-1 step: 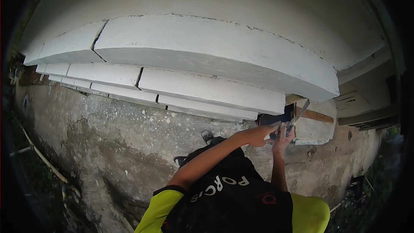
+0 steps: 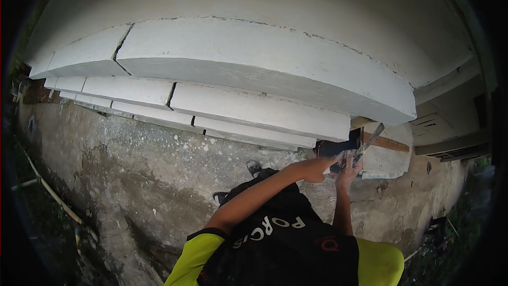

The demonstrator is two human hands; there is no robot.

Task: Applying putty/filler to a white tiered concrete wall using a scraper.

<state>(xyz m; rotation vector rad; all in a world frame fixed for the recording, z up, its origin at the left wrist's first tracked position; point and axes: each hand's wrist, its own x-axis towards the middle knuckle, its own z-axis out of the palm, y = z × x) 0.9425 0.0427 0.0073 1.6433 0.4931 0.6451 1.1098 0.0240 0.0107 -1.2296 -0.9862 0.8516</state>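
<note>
Both hands come together low beside the right end of a stepped row of white blocks [image 2: 259, 103]. From the fingers of my right hand [image 2: 346, 172], closed, a tool with a flat grey blade [image 2: 374, 134] sticks up and to the right. My left hand [image 2: 324, 168] meets the right one from the left, its fingers bent in against it. What the left fingers grip is too small and partly hidden to tell. Just behind the hands is a dark blue thing [image 2: 338, 147], partly covered by them.
A brown wooden strip [image 2: 389, 142] lies along a pale block [image 2: 378, 162] on the right. Stained concrete floor [image 2: 174, 180] stretches left of my shoes [image 2: 254, 167]. A pale pipe [image 2: 55, 204] runs along the far-left edge.
The blade has turned so its flat face shows wider, and its tip leans slightly further right. The fingers have shifted a little around the tool; my arms barely moved.
</note>
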